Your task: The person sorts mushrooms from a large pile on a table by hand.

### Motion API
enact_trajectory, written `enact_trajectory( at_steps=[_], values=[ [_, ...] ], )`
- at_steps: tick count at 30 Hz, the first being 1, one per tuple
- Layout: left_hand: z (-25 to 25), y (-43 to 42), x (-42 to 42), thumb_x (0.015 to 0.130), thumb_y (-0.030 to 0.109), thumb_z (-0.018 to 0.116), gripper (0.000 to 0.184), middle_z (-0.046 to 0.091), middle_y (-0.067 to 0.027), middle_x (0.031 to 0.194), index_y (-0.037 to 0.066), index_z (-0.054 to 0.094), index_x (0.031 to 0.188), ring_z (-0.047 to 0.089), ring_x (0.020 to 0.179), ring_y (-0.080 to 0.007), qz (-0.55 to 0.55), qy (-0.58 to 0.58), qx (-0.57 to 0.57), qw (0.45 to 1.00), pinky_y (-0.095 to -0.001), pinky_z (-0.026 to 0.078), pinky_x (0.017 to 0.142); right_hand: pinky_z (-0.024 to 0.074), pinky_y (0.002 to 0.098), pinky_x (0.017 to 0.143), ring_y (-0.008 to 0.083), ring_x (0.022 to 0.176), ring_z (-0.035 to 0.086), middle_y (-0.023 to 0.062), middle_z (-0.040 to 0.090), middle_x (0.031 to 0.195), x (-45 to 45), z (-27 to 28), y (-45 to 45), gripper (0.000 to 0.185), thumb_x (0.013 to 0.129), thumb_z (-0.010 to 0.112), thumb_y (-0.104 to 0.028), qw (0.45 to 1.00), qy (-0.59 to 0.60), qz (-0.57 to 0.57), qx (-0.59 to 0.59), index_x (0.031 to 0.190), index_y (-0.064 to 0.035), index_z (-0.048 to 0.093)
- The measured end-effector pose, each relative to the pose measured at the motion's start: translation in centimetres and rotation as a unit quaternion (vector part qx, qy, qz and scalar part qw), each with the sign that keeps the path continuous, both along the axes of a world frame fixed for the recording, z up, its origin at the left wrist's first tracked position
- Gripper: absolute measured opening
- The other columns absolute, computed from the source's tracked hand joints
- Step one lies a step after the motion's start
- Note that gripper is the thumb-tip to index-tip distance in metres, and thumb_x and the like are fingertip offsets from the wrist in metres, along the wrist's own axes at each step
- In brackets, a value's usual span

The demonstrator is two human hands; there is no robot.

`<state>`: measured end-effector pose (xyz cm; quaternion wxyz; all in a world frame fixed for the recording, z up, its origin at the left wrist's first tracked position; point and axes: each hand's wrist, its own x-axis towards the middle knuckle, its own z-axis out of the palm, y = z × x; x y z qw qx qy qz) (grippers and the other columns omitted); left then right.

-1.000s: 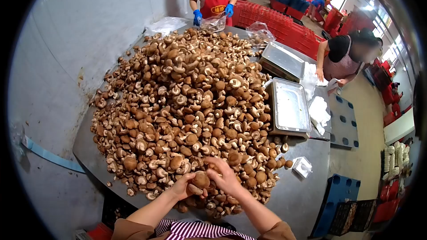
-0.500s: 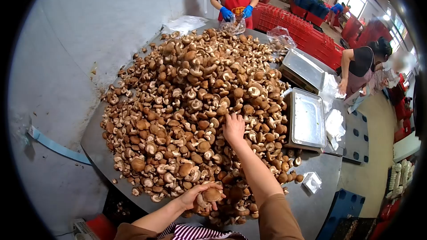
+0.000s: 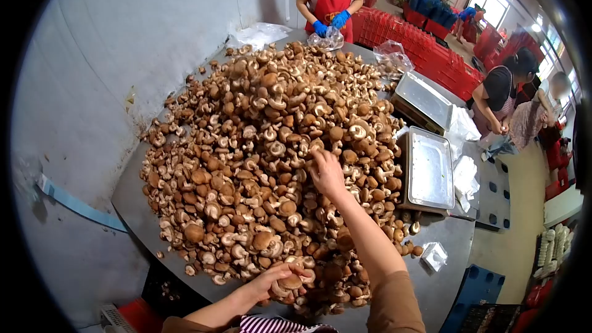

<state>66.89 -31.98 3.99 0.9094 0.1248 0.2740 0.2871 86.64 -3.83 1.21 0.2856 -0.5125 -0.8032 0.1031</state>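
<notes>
A large heap of brown mushrooms (image 3: 246, 148) with pale stems and gills covers much of the grey metal table (image 3: 444, 277). At the heap's near edge, my left hand (image 3: 275, 280) is curled round mushrooms (image 3: 290, 282), their brown caps showing between thumb and fingers. My right hand (image 3: 327, 171) reaches onto the middle of the heap, palm down, its fingers bent against the mushrooms there. Whether those fingers grip one of them is hidden.
Two metal trays (image 3: 430, 169) (image 3: 424, 100) rest on scales at the right, beside white plastic bags (image 3: 465, 179). A small white packet (image 3: 435, 256) lies nearer. A person in a red apron (image 3: 332, 0) handles a clear bag across the table; other people stand right.
My right hand has gone from beside my left hand out to the middle of the heap. My left hand still holds mushrooms near me. The camera view has shifted.
</notes>
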Motion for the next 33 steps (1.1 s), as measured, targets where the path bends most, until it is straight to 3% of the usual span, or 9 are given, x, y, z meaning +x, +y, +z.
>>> enact_trajectory(
  at_steps=[5,9,15,18,23,27,28,29,33],
  values=[
    [-2.1,-0.5,-2.8,0.103,0.028,0.054,0.045,0.057,-0.0236,0.136,-0.002,0.050,0.136,0.068,0.107,-0.0358,0.025,-0.027,-0.021,0.999,-0.0390,0.063,0.070,0.0341,0.0546,0.108,0.0405,0.130,0.046,0.0229,0.044,0.148,-5.1,-2.5,2.0,0.075,0.088,0.071,-0.046,0.983,-0.081,-0.145,-0.080,0.149,-0.0112,0.044],
    [-2.8,-0.5,-4.4,0.103,0.028,0.055,0.047,0.058,-0.0222,0.134,-0.002,0.048,0.139,0.067,0.108,-0.0339,0.027,-0.063,-0.017,0.998,-0.0409,0.063,0.073,0.0365,0.0538,0.107,0.0410,0.129,0.046,0.0231,0.043,0.150,-6.0,-0.5,-1.7,0.072,0.087,0.074,-0.043,0.986,-0.113,-0.065,-0.100,0.149,-0.0178,0.047],
    [-0.7,0.2,-5.0,0.101,0.024,0.056,0.047,0.058,-0.0203,0.135,-0.002,0.047,0.140,0.066,0.111,-0.0320,-0.022,-0.020,0.007,1.000,-0.0402,0.062,0.077,0.0399,0.0542,0.113,0.0404,0.141,0.040,0.0185,0.034,0.159,-6.3,1.9,-8.2,0.063,0.094,0.068,-0.040,0.979,-0.122,0.059,-0.150,0.149,-0.0147,0.048],
    [-0.3,-0.3,-5.9,0.101,0.024,0.055,0.047,0.059,-0.0205,0.133,-0.002,0.049,0.139,0.067,0.109,-0.0318,-0.013,-0.017,0.004,1.000,-0.0396,0.062,0.077,0.0353,0.0561,0.114,0.0381,0.143,0.037,0.0168,0.040,0.156,-7.1,1.9,-11.4,0.059,0.094,0.068,-0.037,0.971,-0.075,0.142,-0.176,0.148,-0.0207,0.049],
    [-2.2,-1.2,-8.9,0.102,0.029,0.052,0.038,0.063,-0.0223,0.126,-0.002,0.061,0.122,0.069,0.106,-0.0323,-0.058,0.004,0.021,0.998,-0.0400,0.062,0.077,0.0261,0.0598,0.117,0.0331,0.146,0.035,0.0109,0.049,0.147,-9.5,2.0,-15.8,0.041,0.094,0.068,-0.032,0.963,-0.098,0.200,-0.149,0.132,-0.0168,0.064],
    [-2.7,-1.6,-10.9,0.105,0.028,0.051,0.033,0.066,-0.0204,0.121,-0.001,0.064,0.114,0.070,0.106,-0.0307,-0.005,-0.059,-0.011,0.998,-0.0390,0.061,0.084,0.0290,0.0556,0.115,0.0301,0.119,0.062,0.0111,0.072,0.113,-10.3,3.6,-14.7,0.022,0.095,0.067,-0.025,0.966,0.044,0.138,-0.215,0.109,-0.0096,0.073],
    [-2.8,-1.6,-11.2,0.105,0.027,0.052,0.033,0.065,-0.0216,0.122,-0.002,0.064,0.114,0.069,0.107,-0.0314,0.000,-0.040,0.006,0.999,-0.0406,0.062,0.081,0.0383,0.0521,0.109,0.0274,0.099,0.069,0.0100,0.075,0.096,-10.5,2.4,-13.7,0.018,0.095,0.066,-0.017,0.981,0.095,0.107,-0.128,0.105,-0.0057,0.074],
    [-2.9,-1.4,-11.3,0.104,0.027,0.053,0.033,0.064,-0.0229,0.124,-0.003,0.064,0.114,0.068,0.108,-0.0321,0.004,-0.022,0.025,0.999,-0.0421,0.063,0.077,0.0475,0.0488,0.099,0.0262,0.092,0.069,0.0106,0.076,0.096,-10.7,4.0,-12.3,0.017,0.094,0.067,-0.012,0.981,0.092,0.079,-0.150,0.107,-0.0031,0.074],
    [-2.3,-0.5,-11.5,0.103,0.022,0.055,0.030,0.065,-0.0218,0.124,-0.002,0.062,0.119,0.068,0.108,-0.0311,-0.005,-0.018,0.013,1.000,-0.0405,0.063,0.080,0.0507,0.0443,0.091,0.0291,0.099,0.064,0.0138,0.068,0.105,-9.8,1.5,-5.7,0.026,0.090,0.069,-0.010,0.991,0.049,-0.073,-0.105,0.116,-0.0063,0.068]
  ],
)
